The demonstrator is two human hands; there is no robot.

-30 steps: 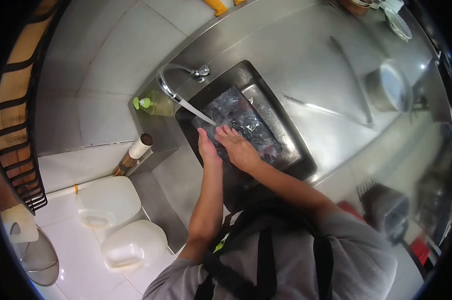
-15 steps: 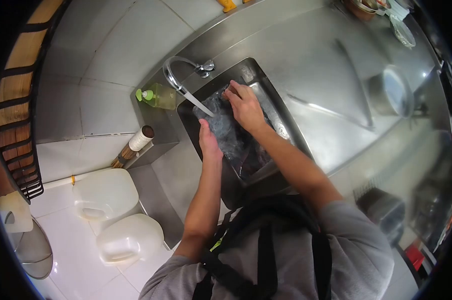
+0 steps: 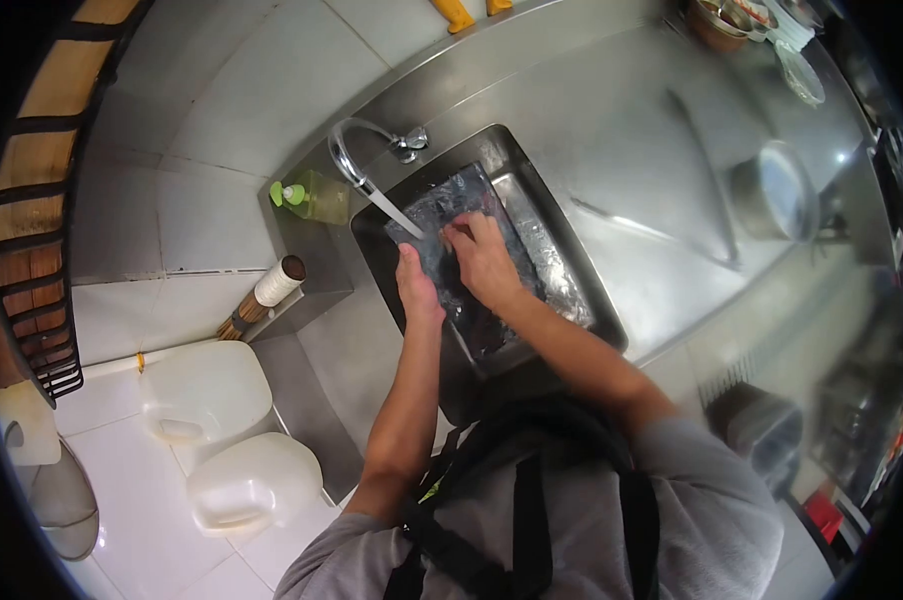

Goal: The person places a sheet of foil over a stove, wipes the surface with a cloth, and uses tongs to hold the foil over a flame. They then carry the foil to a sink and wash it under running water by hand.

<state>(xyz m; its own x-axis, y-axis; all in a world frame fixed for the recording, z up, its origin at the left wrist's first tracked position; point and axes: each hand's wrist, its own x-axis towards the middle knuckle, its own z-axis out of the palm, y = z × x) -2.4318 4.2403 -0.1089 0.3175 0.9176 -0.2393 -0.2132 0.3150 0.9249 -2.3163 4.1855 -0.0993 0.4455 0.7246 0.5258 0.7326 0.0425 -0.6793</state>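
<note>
Water runs from the curved faucet (image 3: 347,160) onto a dark, flat, wet sheet-like item (image 3: 472,190) lying in the steel sink (image 3: 612,325). My left hand (image 3: 418,290) is at the item's left edge, thumb up, holding that side. Bent fingers of my right hand (image 3: 484,262) press on the item's middle, near the water stream; whether they pinch anything small is hidden. Clear water and shiny reflections show along the right of the sink.
A green soap bottle (image 3: 324,198) stands left of the faucet. Below it is a bundled brush (image 3: 262,297). Two white plastic jugs (image 3: 207,390) sit at lower left. On the right counter are a round metal pot (image 3: 777,190) and bowls (image 3: 720,22).
My right hand has moved down toward me along the item, from its upper part to its middle. The item's upper edge now shows. My left hand stays at the left edge.
</note>
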